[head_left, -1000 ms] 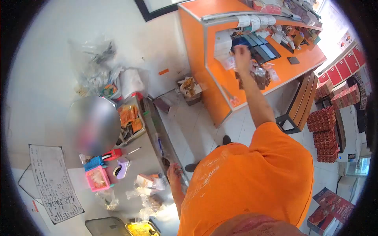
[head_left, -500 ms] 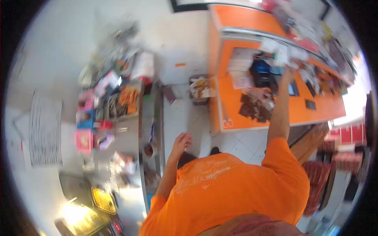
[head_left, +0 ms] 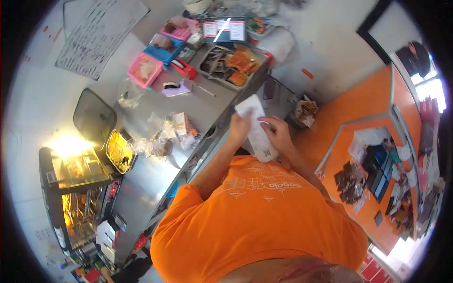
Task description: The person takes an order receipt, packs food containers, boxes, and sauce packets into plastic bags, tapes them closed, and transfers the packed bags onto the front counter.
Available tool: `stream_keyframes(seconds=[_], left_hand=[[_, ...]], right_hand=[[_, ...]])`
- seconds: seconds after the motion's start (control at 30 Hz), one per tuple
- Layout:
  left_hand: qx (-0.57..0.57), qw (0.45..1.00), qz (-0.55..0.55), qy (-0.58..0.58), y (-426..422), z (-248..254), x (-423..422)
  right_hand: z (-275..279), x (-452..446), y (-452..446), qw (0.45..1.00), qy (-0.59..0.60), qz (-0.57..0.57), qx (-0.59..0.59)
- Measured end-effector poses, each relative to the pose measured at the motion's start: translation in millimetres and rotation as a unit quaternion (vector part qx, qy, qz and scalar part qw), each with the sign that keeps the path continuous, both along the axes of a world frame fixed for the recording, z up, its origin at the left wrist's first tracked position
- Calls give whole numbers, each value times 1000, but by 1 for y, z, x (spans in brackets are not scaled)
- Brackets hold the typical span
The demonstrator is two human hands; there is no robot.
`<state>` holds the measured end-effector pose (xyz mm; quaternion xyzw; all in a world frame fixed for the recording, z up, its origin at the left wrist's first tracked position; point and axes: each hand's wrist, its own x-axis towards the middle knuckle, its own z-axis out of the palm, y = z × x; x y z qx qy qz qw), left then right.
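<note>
Holding a white paper slip (head_left: pixel 255 123) out in front of the orange shirt (head_left: pixel 264 214), lengthwise from the chest, with a printed code (head_left: pixel 267 153) at the near end. Gripping the left edge, toward the far end, with the left hand (head_left: pixel 239 126), in a narrow grip closed over the paper; pinching the opposite edge with the right hand (head_left: pixel 277 133), in an equally narrow grip. Clear of any surface, held in the air just beside the edge of the grey tabletop (head_left: pixel 214 106). Hard to be sure of the exact finger placement on the left, given the blur there; too small to read, too, as regards any fine print. Judging by the two-handed hold, probably busy with straightening or checking the slip rather than putting it down. Calls next, most likely, for a light, even hold on both edges, without creasing or tearing so thin a sheet. Worth minding, on setting it down: a food tray (head_left: pixel 219 81), a purple tape dispenser (head_left: pixel 178 88) and a plastic-wrapped box (head_left: pixel 180 123), all on the grey tabletop to the left, and dark packets (head_left: pixel 351 181) on the orange tabletop (head_left: pixel 365 228) to the right.
</note>
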<state>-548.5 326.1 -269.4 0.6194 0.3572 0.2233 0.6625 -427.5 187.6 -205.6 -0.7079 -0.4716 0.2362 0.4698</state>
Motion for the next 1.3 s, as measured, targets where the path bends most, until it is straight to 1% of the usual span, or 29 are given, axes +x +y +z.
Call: stream_keyframes(seconds=[0.03,0.07,0.1,0.13,0.2,0.23,0.27,0.33,0.37,0.43,0.47,0.5,0.53,0.57,0.67,0.7,0.73,0.8,0.83,0.87,0.9,1.0,1.1,1.13,1.17,1.2,1.23,1.27,1.3], left_hand=[[-105,987,80,-91,28,-4,-18],[-203,949,156,-185,56,-8,-38],[-206,939,180,-208,80,4,-60],[-208,929,204,-230,99,20,-82],[-134,936,226,-233,127,38,-121],[-96,938,238,-231,136,45,-135],[-95,940,239,-226,140,52,-148],[-92,942,242,-212,143,63,-172],[-81,947,244,-195,146,60,-181],[-61,934,294,-193,144,54,-187],[-52,925,323,-193,144,51,-187],[-37,925,334,-178,146,47,-189],[-43,915,352,-191,147,45,-190],[-51,905,369,-205,148,42,-190],[-65,880,415,-224,150,37,-187],[-66,873,426,-228,152,37,-184],[-68,867,435,-231,155,37,-180],[-64,866,456,-195,164,30,-172],[-64,865,465,-177,168,28,-168],[-63,863,470,-174,172,26,-162],[-61,861,475,-170,177,25,-157],[-45,867,472,-156,192,21,-147],[-37,868,472,-150,202,24,-136],[-34,866,475,-150,204,25,-133],[-28,868,474,-148,207,23,-132],[-24,869,473,-145,210,20,-131],[-19,870,472,-141,213,18,-130],[-2,873,468,-138,214,16,-129],[17,876,464,-134,217,18,-128]], right_hand=[[-7,-2,26,999,26,37,20],[-21,-5,55,995,52,75,40],[-36,-7,86,989,77,112,60],[-46,-8,119,986,128,111,12],[-71,-10,193,965,223,106,-90],[-97,-12,236,978,126,146,-82],[-123,-17,277,980,30,184,-71],[-144,-32,346,966,-33,250,-52],[-152,-41,376,966,-55,241,-77],[-170,-57,432,961,-104,228,-120],[-198,-63,458,967,-91,228,-64],[-237,-68,480,971,-74,228,-11],[-219,-85,484,971,-56,227,39],[-200,-86,482,963,-55,256,-59],[-229,-97,494,973,-121,195,20],[-217,-106,488,980,-120,158,4],[-218,-113,490,981,-125,149,-16],[-220,-120,494,981,-135,126,-57],[-212,-120,499,977,-31,151,-144],[-203,-118,508,955,73,172,-229],[-200,-116,517,916,175,188,-310],[-213,-96,522,854,387,228,-264],[-225,-78,508,794,538,205,-193],[-236,-70,510,856,397,264,-197],[-247,-59,510,895,246,315,-196],[-249,-54,507,910,89,358,-191],[-251,-53,505,922,-22,337,-187],[-252,-54,506,924,-131,313,-179],[-246,-57,506,913,-239,284,-167]])
